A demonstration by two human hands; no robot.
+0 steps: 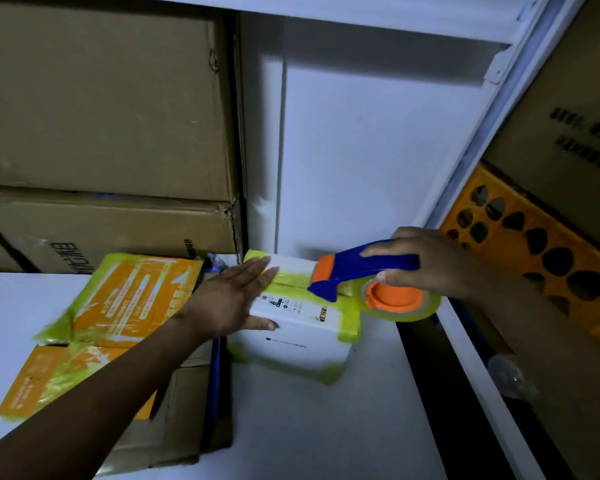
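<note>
White box (302, 337) sits near the shelf (326, 438) edge, bare room in front. My left hand (229, 299) presses flat on it; right hand (426, 261) grips the tape dispenser (361, 271).

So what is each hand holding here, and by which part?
The right hand grips the tape dispenser by its blue handle. The left hand holds nothing and rests flat on the white box.

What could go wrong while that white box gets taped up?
The left hand lies flat on the white cardboard box, right ahead of the blue and orange plastic tape dispenser that the right hand grips; its front edge might nick those fingers. The box also sits near the edge of the white shelf, so a hard push could slide it off.
</note>
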